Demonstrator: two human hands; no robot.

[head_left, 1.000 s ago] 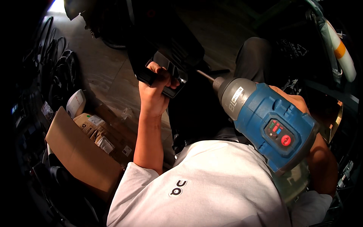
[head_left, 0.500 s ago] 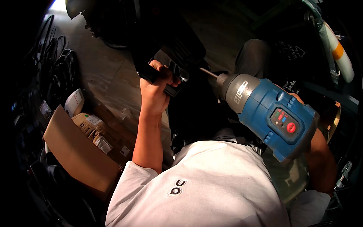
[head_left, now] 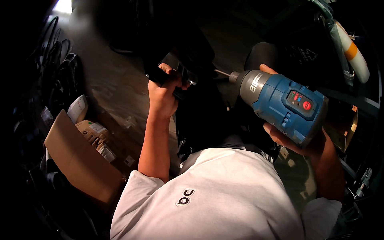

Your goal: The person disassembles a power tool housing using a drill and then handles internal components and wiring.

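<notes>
Blue drill point(head_left: 285, 105), within right grip point(head_left: 291, 145)

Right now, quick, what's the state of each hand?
Left hand: closed, holding a black object.
Right hand: holding a blue power drill.

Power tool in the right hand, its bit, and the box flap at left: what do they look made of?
Power tool: blue housing looks like matte plastic, going by moulded ridges; the dark grey nose could be metal or plastic. Bit: probably metal, a thin shaft with a dull sheen. Box flap: seemingly cardboard, flat, brown and matte.
</notes>
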